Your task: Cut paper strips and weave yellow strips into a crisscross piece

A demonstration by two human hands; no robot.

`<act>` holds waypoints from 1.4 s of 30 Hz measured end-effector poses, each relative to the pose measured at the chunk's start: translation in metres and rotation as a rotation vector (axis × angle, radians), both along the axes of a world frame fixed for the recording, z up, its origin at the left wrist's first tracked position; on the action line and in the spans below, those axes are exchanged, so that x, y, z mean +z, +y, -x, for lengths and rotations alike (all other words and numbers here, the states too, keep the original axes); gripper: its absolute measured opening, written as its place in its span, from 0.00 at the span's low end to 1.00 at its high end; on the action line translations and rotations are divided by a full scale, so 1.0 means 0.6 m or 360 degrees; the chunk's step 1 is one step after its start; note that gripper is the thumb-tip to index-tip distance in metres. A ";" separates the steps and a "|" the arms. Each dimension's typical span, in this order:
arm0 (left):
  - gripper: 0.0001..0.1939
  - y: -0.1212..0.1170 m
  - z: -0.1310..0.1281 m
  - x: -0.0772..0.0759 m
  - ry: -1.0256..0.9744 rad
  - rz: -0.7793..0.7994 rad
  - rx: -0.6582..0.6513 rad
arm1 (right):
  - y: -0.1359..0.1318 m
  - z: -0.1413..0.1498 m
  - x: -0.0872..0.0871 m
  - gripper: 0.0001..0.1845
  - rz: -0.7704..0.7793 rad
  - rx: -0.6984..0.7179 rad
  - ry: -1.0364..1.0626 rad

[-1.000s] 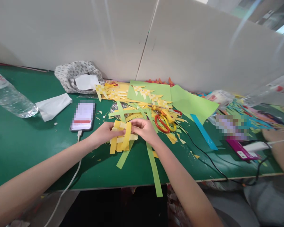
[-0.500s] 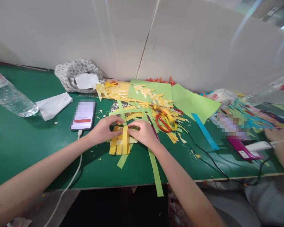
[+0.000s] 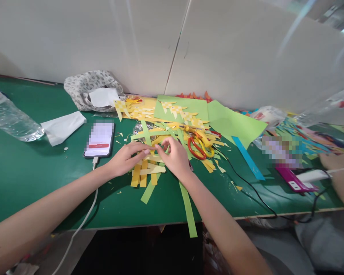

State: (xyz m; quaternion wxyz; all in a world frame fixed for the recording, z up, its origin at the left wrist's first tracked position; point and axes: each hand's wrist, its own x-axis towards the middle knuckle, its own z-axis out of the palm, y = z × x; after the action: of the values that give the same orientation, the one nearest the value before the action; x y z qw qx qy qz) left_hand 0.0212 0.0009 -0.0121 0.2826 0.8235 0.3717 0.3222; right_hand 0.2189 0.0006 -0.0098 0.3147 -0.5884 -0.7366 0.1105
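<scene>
A small weave of yellow and pale yellow paper strips (image 3: pixel 143 176) lies on the table in front of me. My left hand (image 3: pixel 129 156) reaches over its upper left part, fingers long and close together, thumb against the strips. From the other side, my right hand (image 3: pixel 174 157) pinches at the weave's top edge, its thumb and forefinger meeting my left fingertips. Those fingertips hide the exact spot they grip. A green paper strip (image 3: pixel 150 193) sticks out below the weave, and another green strip (image 3: pixel 188 210) hangs over the table edge under my right wrist.
Red-and-yellow-handled scissors (image 3: pixel 197 149) lie among paper scraps right of my hands. A phone (image 3: pixel 99 139) on a white cable is at left, near a water bottle (image 3: pixel 14 120). Green sheets (image 3: pixel 235 124) and a blue strip (image 3: pixel 248 157) lie behind; another person's hand (image 3: pixel 336 162) rests far right.
The middle yellow strip, standing folded toward me before, now lies under the pale crosswise strip. My hands have come closer together at the weave's top edge.
</scene>
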 end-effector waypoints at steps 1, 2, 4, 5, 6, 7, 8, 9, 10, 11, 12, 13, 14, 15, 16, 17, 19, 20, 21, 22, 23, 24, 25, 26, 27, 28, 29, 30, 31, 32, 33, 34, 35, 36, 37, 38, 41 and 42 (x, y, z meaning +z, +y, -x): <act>0.14 0.001 0.001 -0.003 0.0020 -0.0022 -0.0037 | 0.000 -0.004 0.003 0.12 0.0059 0.0033 0.0010; 0.15 0.002 0.002 -0.005 0.0046 -0.0047 -0.0080 | 0.000 -0.008 0.007 0.12 0.0150 0.0112 0.0009; 0.17 0.004 0.006 -0.010 0.0119 -0.0092 -0.0184 | -0.001 -0.015 0.015 0.13 0.0382 0.0357 -0.0025; 0.19 0.006 0.007 -0.011 0.0165 -0.0110 -0.0236 | -0.002 -0.018 0.019 0.14 0.0467 0.0463 -0.0059; 0.21 0.007 0.009 -0.012 0.0213 -0.0127 -0.0284 | -0.003 -0.019 0.022 0.15 0.0523 0.0543 -0.0097; 0.23 0.008 0.010 -0.012 0.0262 -0.0145 -0.0325 | -0.004 -0.020 0.024 0.15 0.0549 0.0589 -0.0130; 0.25 0.009 0.011 -0.012 0.0309 -0.0163 -0.0359 | -0.004 -0.020 0.025 0.15 0.0555 0.0612 -0.0153; 0.26 0.010 0.012 -0.012 0.0348 -0.0181 -0.0383 | -0.004 -0.020 0.025 0.15 0.0558 0.0625 -0.0166; 0.27 0.011 0.013 -0.013 0.0378 -0.0197 -0.0398 | -0.003 -0.020 0.024 0.15 0.0562 0.0631 -0.0168; 0.27 0.012 0.013 -0.013 0.0397 -0.0210 -0.0408 | -0.002 -0.021 0.022 0.14 0.0565 0.0632 -0.0161; 0.26 0.014 0.014 -0.013 0.0409 -0.0217 -0.0421 | 0.000 -0.022 0.020 0.13 0.0565 0.0629 -0.0153; 0.25 0.015 0.014 -0.013 0.0414 -0.0220 -0.0438 | 0.002 -0.023 0.018 0.13 0.0564 0.0626 -0.0146; 0.25 0.016 0.015 -0.013 0.0410 -0.0222 -0.0454 | 0.004 -0.024 0.017 0.12 0.0557 0.0622 -0.0142; 0.24 0.017 0.015 -0.013 0.0404 -0.0224 -0.0467 | 0.006 -0.026 0.015 0.11 0.0545 0.0618 -0.0141; 0.23 0.018 0.015 -0.012 0.0398 -0.0224 -0.0476 | 0.007 -0.027 0.015 0.11 0.0528 0.0613 -0.0140; 0.23 0.018 0.015 -0.012 0.0393 -0.0219 -0.0477 | 0.008 -0.029 0.014 0.10 0.0513 0.0611 -0.0139; 0.23 0.018 0.015 -0.012 0.0388 -0.0197 -0.0461 | 0.009 -0.031 0.015 0.09 0.0491 0.0605 -0.0138; 0.24 0.017 0.015 -0.012 0.0388 -0.0185 -0.0448 | 0.009 -0.032 0.015 0.08 0.0474 0.0598 -0.0135; 0.25 0.017 0.015 -0.012 0.0389 -0.0174 -0.0436 | 0.008 -0.032 0.016 0.08 0.0444 0.0582 -0.0125; 0.25 0.016 0.016 -0.012 0.0391 -0.0168 -0.0425 | 0.008 -0.031 0.016 0.08 0.0396 0.0556 -0.0101; 0.25 0.016 0.016 -0.012 0.0393 -0.0165 -0.0414 | 0.007 -0.030 0.016 0.08 0.0328 0.0520 -0.0055; 0.25 0.016 0.016 -0.012 0.0393 -0.0168 -0.0407 | 0.007 -0.029 0.016 0.08 0.0247 0.0472 0.0011; 0.25 0.015 0.016 -0.012 0.0391 -0.0176 -0.0404 | 0.007 -0.027 0.015 0.08 0.0168 0.0417 0.0088; 0.25 0.015 0.016 -0.012 0.0382 -0.0193 -0.0402 | 0.007 -0.025 0.013 0.09 0.0104 0.0362 0.0163; 0.25 0.015 0.016 -0.011 0.0367 -0.0217 -0.0398 | 0.008 -0.023 0.011 0.10 0.0060 0.0317 0.0220; 0.24 0.014 0.015 -0.011 0.0350 -0.0244 -0.0394 | 0.008 -0.022 0.010 0.11 0.0037 0.0285 0.0254; 0.23 0.014 0.015 -0.010 0.0331 -0.0269 -0.0389 | 0.009 -0.021 0.008 0.11 0.0033 0.0268 0.0266; 0.20 0.014 0.015 -0.009 0.0312 -0.0289 -0.0383 | 0.010 -0.021 0.007 0.10 0.0041 0.0263 0.0264; 0.18 0.013 0.015 -0.008 0.0293 -0.0303 -0.0378 | 0.011 -0.021 0.006 0.08 0.0054 0.0266 0.0256; 0.15 0.013 0.015 -0.007 0.0277 -0.0312 -0.0374 | 0.012 -0.022 0.005 0.06 0.0066 0.0268 0.0250; 0.12 0.013 0.016 -0.006 0.0261 -0.0320 -0.0362 | 0.012 -0.022 0.004 0.05 0.0075 0.0263 0.0248; 0.10 0.012 0.017 -0.006 0.0245 -0.0327 -0.0334 | 0.013 -0.023 0.003 0.04 0.0078 0.0254 0.0246; 0.10 0.012 0.017 -0.006 0.0231 -0.0331 -0.0289 | 0.013 -0.024 0.003 0.03 0.0079 0.0243 0.0242; 0.10 0.012 0.018 -0.005 0.0221 -0.0334 -0.0227 | 0.014 -0.025 0.003 0.03 0.0084 0.0235 0.0232; 0.10 0.012 0.019 -0.005 0.0213 -0.0334 -0.0157 | 0.014 -0.026 0.003 0.04 0.0094 0.0228 0.0213; 0.09 0.012 0.020 -0.005 0.0207 -0.0334 -0.0090 | 0.014 -0.027 0.004 0.05 0.0117 0.0224 0.0183; 0.08 0.011 0.020 -0.006 0.0206 -0.0321 0.0000 | 0.012 -0.029 0.010 0.10 0.0252 0.0222 0.0038; 0.07 0.011 0.019 -0.007 0.0215 -0.0303 -0.0013 | 0.011 -0.030 0.013 0.12 0.0299 0.0226 -0.0018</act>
State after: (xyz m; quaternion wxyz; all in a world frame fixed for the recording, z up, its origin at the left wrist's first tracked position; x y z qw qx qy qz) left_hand 0.0096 0.0072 -0.0161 0.1789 0.8679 0.3543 0.2987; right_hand 0.2367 0.0073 -0.0022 0.2454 -0.5623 -0.7645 0.1976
